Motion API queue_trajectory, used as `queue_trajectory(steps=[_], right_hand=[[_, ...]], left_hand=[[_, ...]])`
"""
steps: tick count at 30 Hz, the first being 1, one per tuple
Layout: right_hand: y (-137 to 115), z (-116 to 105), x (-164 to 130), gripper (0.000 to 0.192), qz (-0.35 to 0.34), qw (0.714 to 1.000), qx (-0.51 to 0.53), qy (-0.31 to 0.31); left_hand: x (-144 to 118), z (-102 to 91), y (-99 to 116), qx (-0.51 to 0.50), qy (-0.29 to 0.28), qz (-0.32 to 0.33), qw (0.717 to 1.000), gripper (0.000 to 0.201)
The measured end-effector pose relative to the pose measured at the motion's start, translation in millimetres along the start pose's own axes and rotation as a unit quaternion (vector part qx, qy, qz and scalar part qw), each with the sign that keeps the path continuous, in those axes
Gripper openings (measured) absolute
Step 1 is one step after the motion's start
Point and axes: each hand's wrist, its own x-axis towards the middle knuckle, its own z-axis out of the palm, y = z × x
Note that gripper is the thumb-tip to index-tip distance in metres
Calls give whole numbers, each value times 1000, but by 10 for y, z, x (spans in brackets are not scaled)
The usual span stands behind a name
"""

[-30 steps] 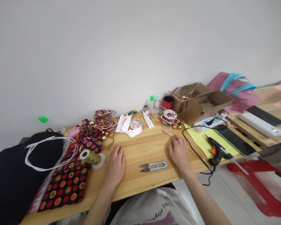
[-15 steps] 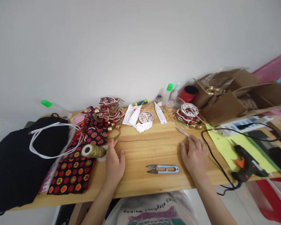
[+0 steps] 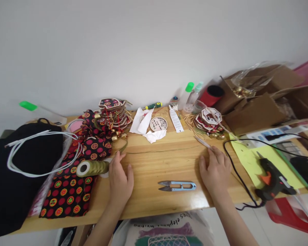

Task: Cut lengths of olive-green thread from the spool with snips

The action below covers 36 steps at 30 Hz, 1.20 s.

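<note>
My left hand (image 3: 121, 179) rests on its side on the wooden table with fingers stretched out and thumb apart, beside a spool of olive thread (image 3: 95, 168). A thin olive thread (image 3: 154, 151) runs across the wood from near its fingertips toward the right. My right hand (image 3: 217, 171) lies palm down, thumb apart from the fingers. Its fingertips meet the near end of a slim whitish pen-like stick (image 3: 202, 141); a firm grip on it does not show. Between the hands lie light-blue thread snips (image 3: 178, 186).
At the back are stacked octagonal ornaments with bells (image 3: 114, 116), white tissue (image 3: 141, 121), a round printed disc (image 3: 158, 124), a glue tube (image 3: 176, 119) and more ornaments (image 3: 209, 119). Patterned cloth (image 3: 66, 196) lies left. Right stand a glue gun (image 3: 272, 179), its black cable and cardboard boxes (image 3: 251, 114).
The camera view has shifted and come slightly closer. Both hands stay in nearly the same places on the table, and the snips, spool and thread have not visibly moved.
</note>
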Motion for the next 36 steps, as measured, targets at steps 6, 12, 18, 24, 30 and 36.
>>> queue_trajectory(steps=[6,12,18,24,30,36], right_hand=[[15,14,-4,38,-4,1000,-15,4],[21,23,-7,36,-13,1000,-18,8],[25,33,-4,36,-7,1000,-25,13],[33,32,-5,36,-13,1000,-8,16],[39,39,-9,36,-19,999,-20,26],[32,26,-7,36,-16,999,-19,23]], left_hand=[[13,40,1,43,-9,10,999,61],[13,80,-7,79,-6,4,997,62],[7,40,82,145,-6,46,988,54],[128,0,104,201,-34,29,979,63],[310,74,-11,199,-45,22,979,75],[436,121,-22,215,-62,-8,975,78]])
